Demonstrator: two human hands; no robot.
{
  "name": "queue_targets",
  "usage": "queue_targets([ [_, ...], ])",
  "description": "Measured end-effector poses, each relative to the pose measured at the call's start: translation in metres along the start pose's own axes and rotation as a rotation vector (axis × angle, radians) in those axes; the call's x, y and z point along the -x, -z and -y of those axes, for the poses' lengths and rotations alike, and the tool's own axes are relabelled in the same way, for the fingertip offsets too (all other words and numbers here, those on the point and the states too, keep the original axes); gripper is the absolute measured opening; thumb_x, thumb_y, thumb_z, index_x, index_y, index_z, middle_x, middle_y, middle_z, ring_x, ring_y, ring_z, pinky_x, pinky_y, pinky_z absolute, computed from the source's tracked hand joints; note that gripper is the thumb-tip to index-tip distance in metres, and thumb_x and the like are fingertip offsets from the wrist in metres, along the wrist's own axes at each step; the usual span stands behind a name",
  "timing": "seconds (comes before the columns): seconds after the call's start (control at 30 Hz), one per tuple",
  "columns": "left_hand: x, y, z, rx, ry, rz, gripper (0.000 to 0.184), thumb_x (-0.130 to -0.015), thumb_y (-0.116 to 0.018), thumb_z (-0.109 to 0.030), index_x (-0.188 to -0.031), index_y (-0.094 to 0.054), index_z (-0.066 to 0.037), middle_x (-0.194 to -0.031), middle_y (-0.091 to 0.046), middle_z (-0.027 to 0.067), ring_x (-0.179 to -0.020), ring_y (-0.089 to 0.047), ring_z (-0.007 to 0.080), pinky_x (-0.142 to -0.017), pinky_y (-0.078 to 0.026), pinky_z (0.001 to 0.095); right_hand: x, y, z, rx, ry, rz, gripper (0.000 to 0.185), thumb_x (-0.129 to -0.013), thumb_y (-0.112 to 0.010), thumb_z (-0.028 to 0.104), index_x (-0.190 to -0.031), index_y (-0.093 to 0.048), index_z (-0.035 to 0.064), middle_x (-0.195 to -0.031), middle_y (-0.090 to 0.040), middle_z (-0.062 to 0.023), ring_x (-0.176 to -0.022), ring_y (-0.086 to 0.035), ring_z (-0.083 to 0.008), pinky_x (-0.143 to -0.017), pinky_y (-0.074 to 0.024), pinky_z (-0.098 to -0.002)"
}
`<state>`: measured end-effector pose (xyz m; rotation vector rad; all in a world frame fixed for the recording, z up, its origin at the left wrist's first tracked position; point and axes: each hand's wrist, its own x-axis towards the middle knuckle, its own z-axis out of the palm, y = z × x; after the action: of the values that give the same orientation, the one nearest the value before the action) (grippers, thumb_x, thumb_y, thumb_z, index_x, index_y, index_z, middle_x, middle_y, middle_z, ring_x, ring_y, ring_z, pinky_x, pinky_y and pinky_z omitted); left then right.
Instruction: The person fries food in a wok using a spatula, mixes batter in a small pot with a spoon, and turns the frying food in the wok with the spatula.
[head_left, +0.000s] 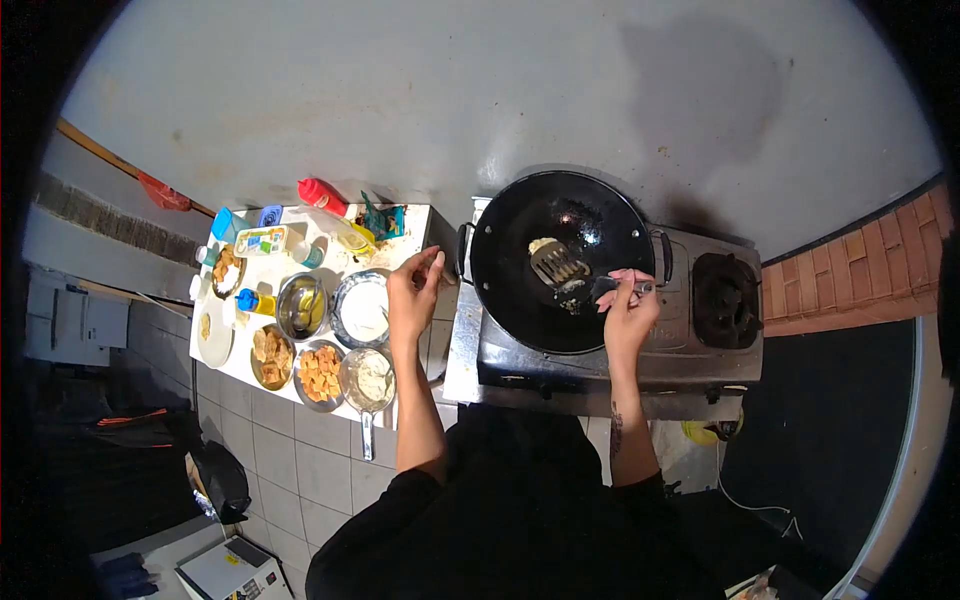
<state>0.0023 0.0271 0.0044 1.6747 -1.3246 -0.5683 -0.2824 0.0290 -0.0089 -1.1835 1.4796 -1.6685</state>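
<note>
"Slotted turner point(560, 265) looks about right for this, blade down near the middle of the black wok point(510, 315), handle pointing at the right-hand rim. Any tips for working it?"

"I'd go low and flat. My read is it's for loosening or turning that pale food point(543, 244) by the blade, so ease the front edge under the whole lump and don't poke at it, or it'll probably crumble. Those little bits nearby suggest it's fragile anyway."

"Is the food under the blade or on top?"

"Honestly can't tell. There's pale stuff at the far edge and in the slots, that's all I can make out."

"And the grip?"

"Right hand point(630, 315) is over the wok's right side, fingers closed round the turner's handle, thumb along it. Decent hold imo. I'd stay loose in the wrist so the blade can tip."

"What about the other one?"

"Left hand point(413, 295) is up between the wok and the metal bowl point(345, 295) of white stuff, not touching either afaict. Fingers bent, thumb tip right by the forefinger. Can't tell if they meet, and I see nothing in them. Neither hand's on a wok handle, so go easy with sideways shoves."
</note>
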Motion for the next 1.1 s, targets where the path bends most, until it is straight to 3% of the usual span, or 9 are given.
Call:
queue_targets([
  [0.2,0.007,-0.010,-0.021,-0.003,-0.001,0.041,0.026,-0.092,-0.066,-0.018,-0.110,-0.069,0.001,-0.063,-0.054,0.0007,-0.058,-0.044,0.0067,-0.053,-0.037,0.0240,-0.009,0.025,0.005,-0.007,-0.025,0.260,0.012,-0.100,-0.049,0.008,-0.100,-0.055,-0.0030,-0.094,-0.065,-0.0087,-0.058,-0.058,-0.0089,-0.050,-0.0459,-0.0227],
  [0.37,0.025,-0.013,-0.032,0.036,-0.031,-0.063,0.023,-0.092,-0.066,-0.015,-0.109,-0.070,0.000,-0.067,-0.047,-0.0016,-0.061,-0.039,0.0063,-0.054,-0.032,0.0226,-0.020,0.044,0.010,-0.171,0.049,0.387,0.011,-0.098,-0.050,-0.001,-0.107,-0.054,-0.0036,-0.107,-0.062,-0.0115,-0.065,-0.060,-0.0100,-0.054,-0.0477,-0.0224],
  [0.6,0.046,-0.008,-0.038,-0.008,0.015,-0.161,0.022,-0.092,-0.066,-0.015,-0.109,-0.071,-0.002,-0.069,-0.046,-0.0017,-0.062,-0.038,0.0063,-0.055,-0.031,0.0221,-0.037,0.064,0.026,-0.045,-0.043,0.343,0.010,-0.098,-0.052,0.002,-0.104,-0.056,-0.0042,-0.099,-0.064,-0.0098,-0.060,-0.057,-0.0074,-0.051,-0.0458,-0.0210],
  [0.93,0.040,-0.027,-0.022,-0.139,0.123,-0.099,0.034,-0.090,-0.069,-0.024,-0.113,-0.069,0.000,-0.074,-0.053,0.0060,-0.069,-0.048,0.0133,-0.065,-0.043,0.0282,-0.033,0.063,0.006,0.003,-0.047,0.230,0.007,-0.097,-0.053,0.003,-0.099,-0.057,-0.0025,-0.089,-0.065,-0.0072,-0.054,-0.055,-0.0069,-0.048,-0.0429,-0.0213],
  [1.07,0.026,-0.031,-0.002,-0.168,0.134,-0.124,0.034,-0.089,-0.069,-0.026,-0.110,-0.070,0.001,-0.072,-0.056,0.0080,-0.066,-0.051,0.0150,-0.064,-0.045,0.0298,-0.017,0.055,0.013,0.072,-0.060,0.289,0.004,-0.096,-0.054,0.002,-0.097,-0.056,-0.0015,-0.085,-0.064,-0.0063,-0.057,-0.055,-0.0063,-0.050,-0.0422,-0.0214],
  [1.1,0.022,-0.031,-0.001,-0.177,0.162,-0.115,0.032,-0.089,-0.068,-0.025,-0.107,-0.071,0.002,-0.072,-0.062,0.0119,-0.064,-0.055,0.0167,-0.063,-0.046,0.0314,-0.016,0.056,0.014,0.109,-0.033,0.342,0.004,-0.096,-0.054,0.003,-0.097,-0.056,-0.0011,-0.084,-0.064,-0.0058,-0.057,-0.055,-0.0062,-0.051,-0.0422,-0.0214],
])
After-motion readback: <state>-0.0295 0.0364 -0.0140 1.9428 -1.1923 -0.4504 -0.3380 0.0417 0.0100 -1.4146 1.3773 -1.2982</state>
